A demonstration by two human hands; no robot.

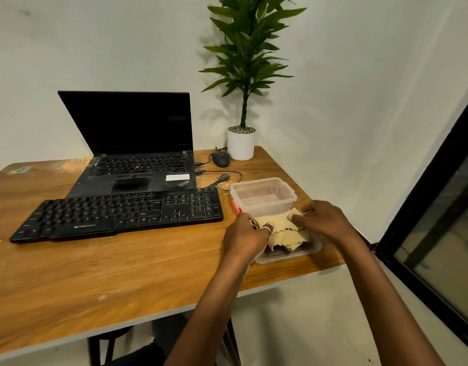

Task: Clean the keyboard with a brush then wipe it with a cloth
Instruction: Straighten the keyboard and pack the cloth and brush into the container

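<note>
Fingers (296, 220) of left hand (244, 235) and right hand (325, 220) curl, gripping the yellow cloth (283, 231) at three o'clock from the keyboard (116, 215). Soft, light, floppy: it likely lifts best bunched mid-fold.

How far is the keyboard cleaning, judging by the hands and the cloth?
Done: unclear; no brush shows, so brushing cannot be confirmed. In hand: the left hand and right hand both grip the yellow cloth over a flat plastic lid beside the clear container. Left: the cloth is apart from the keyboard, so the wiping probably remains.
</note>
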